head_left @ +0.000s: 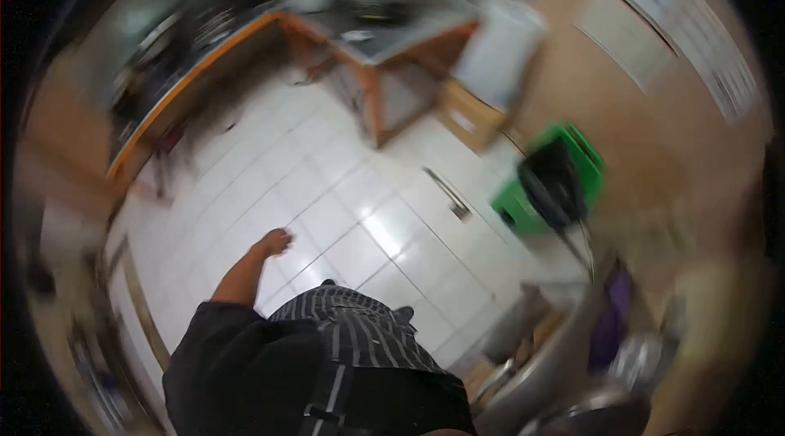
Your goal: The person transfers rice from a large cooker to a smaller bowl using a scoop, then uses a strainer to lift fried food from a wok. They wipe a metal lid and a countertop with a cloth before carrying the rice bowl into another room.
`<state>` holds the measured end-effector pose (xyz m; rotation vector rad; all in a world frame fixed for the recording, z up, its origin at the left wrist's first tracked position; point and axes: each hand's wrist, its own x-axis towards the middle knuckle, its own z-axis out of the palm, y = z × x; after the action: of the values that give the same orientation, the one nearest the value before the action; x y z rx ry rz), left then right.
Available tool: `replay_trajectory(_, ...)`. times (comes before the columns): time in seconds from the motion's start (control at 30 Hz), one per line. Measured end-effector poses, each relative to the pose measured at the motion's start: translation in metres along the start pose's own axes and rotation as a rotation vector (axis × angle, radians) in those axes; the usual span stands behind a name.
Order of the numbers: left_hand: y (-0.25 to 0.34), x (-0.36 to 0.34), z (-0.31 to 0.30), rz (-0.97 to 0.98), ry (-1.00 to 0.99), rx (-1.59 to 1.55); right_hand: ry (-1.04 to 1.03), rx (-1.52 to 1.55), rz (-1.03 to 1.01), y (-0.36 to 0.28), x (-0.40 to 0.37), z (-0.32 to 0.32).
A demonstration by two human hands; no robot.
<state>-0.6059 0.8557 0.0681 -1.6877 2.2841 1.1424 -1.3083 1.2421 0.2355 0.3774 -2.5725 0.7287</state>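
Observation:
My left hand (276, 241) hangs over the white tiled floor (335, 199), in front of and left of my body. Its fingers look curled, but blur hides whether they hold anything. It touches no surface that I can see. I wear a striped apron (360, 334) over a dark top, and the tips of my dark shoes (404, 315) show past it. My right hand is out of the picture.
An orange-framed counter (372, 101) with pots stands ahead and runs left. A cardboard box (470, 115) sits beside it under a whitish bag. A green bin (523, 207) with a black liner stands right. Cluttered metal surfaces (540, 362) are at lower right.

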Motion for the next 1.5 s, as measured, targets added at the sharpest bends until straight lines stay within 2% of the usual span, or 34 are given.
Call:
replay_trajectory(0.03,0.063,-0.026,-0.015,-0.413,0.067,-0.479,-0.050,0.080,-0.056,-0.026,-0.010,0.013)
replay_trajectory(0.1,0.049,-0.055,-0.011,-0.391,0.128,-0.603,-0.181,0.214,-0.170,-0.092,-0.035,0.033)
replay_trajectory(0.2,0.002,-0.137,-0.001,-0.512,0.289,-0.704,-0.372,0.381,-0.332,-0.177,-0.091,0.051)
replay_trajectory(0.27,-0.045,-0.197,0.018,-0.531,0.412,-0.551,-0.487,0.477,-0.423,-0.232,-0.139,0.052)
replay_trajectory(0.4,-0.112,-0.320,0.054,-0.810,0.574,-0.724,-0.683,0.605,-0.583,-0.333,-0.236,0.041)
replay_trajectory(0.5,-0.192,-0.390,0.114,-0.835,0.821,-0.762,-0.813,0.700,-0.718,-0.408,-0.329,0.018)
replay_trajectory(0.57,-0.218,-0.436,0.116,-0.842,0.816,-0.754,-0.919,0.746,-0.835,-0.461,-0.397,-0.006)
replay_trajectory(0.63,-0.233,-0.469,0.108,-0.867,0.936,-0.752,-1.025,0.779,-0.953,-0.510,-0.460,-0.030)
replay_trajectory(0.73,-0.265,-0.517,0.067,-0.884,0.975,-0.991,-1.177,0.823,-1.102,-0.575,-0.558,-0.058)
replay_trajectory(0.83,-0.311,-0.554,0.040,-0.939,1.050,-0.971,-1.378,0.834,-1.218,-0.631,-0.667,-0.082)
replay_trajectory(0.9,-0.339,-0.580,0.013,-0.810,1.222,-0.899,-1.578,0.809,-1.290,-0.666,-0.760,-0.103)
replay_trajectory(1.0,-0.365,-0.620,-0.042,-0.768,1.321,-0.818,-1.892,0.636,-1.382,-0.699,-0.914,-0.163)
replay_trajectory(1.03,-0.365,-0.625,-0.056,-0.774,1.318,-0.840,-2.076,0.577,-1.341,-0.702,-0.962,-0.185)
replay_trajectory(1.07,-0.373,-0.637,-0.070,-0.774,1.405,-0.858,-2.030,0.635,-1.470,-0.700,-1.018,-0.215)
replay_trajectory(1.1,-0.380,-0.649,-0.083,-0.776,1.490,-0.875,-2.077,0.533,-1.552,-0.701,-1.062,-0.262)
replay_trajectory(1.13,-0.390,-0.669,-0.095,-0.786,1.576,-0.874,-2.422,0.595,-1.297,-0.692,-1.126,-0.265)
replay_trajectory(1.17,-0.399,-0.686,-0.105,-0.842,1.619,-0.930,-2.550,0.535,-1.356,-0.688,-1.170,-0.299)
replay_trajectory(1.2,-0.407,-0.706,-0.114,-0.869,1.632,-0.931,-2.541,0.411,-1.354,-0.683,-1.193,-0.365)
replay_trajectory(1.23,-0.415,-0.727,-0.123,-1.107,1.819,-0.809,-2.587,0.439,-1.544,-0.679,-1.236,-0.387)
replay_trajectory(1.27,-0.426,-0.746,-0.127,-1.347,1.995,-0.657,-2.561,0.397,-1.583,-0.671,-1.263,-0.423)
replay_trajectory(1.3,-0.436,-0.772,-0.132,-1.599,1.918,-0.161,-2.547,0.436,-1.697,-0.661,-1.307,-0.437)
replay_trajectory(1.33,-0.442,-0.796,-0.138,-1.776,1.778,-0.074,-2.528,0.479,-1.812,-0.648,-1.356,-0.446)
replay_trajectory(1.4,-0.465,-0.836,-0.146,-1.846,1.637,0.032,-2.489,0.451,-2.013,-0.623,-1.435,-0.479)
replay_trajectory(1.43,-0.486,-0.855,-0.146,-1.868,1.644,0.039,-2.488,0.446,-2.032,-0.607,-1.474,-0.491)
replay_trajectory(1.47,-0.506,-0.868,-0.147,-1.805,1.582,0.009,-2.450,0.316,-2.095,-0.604,-1.458,-0.555)
replay_trajectory(1.5,-0.524,-0.880,-0.148,-1.736,1.519,-0.024,-2.497,0.235,-2.067,-0.596,-1.463,-0.587)
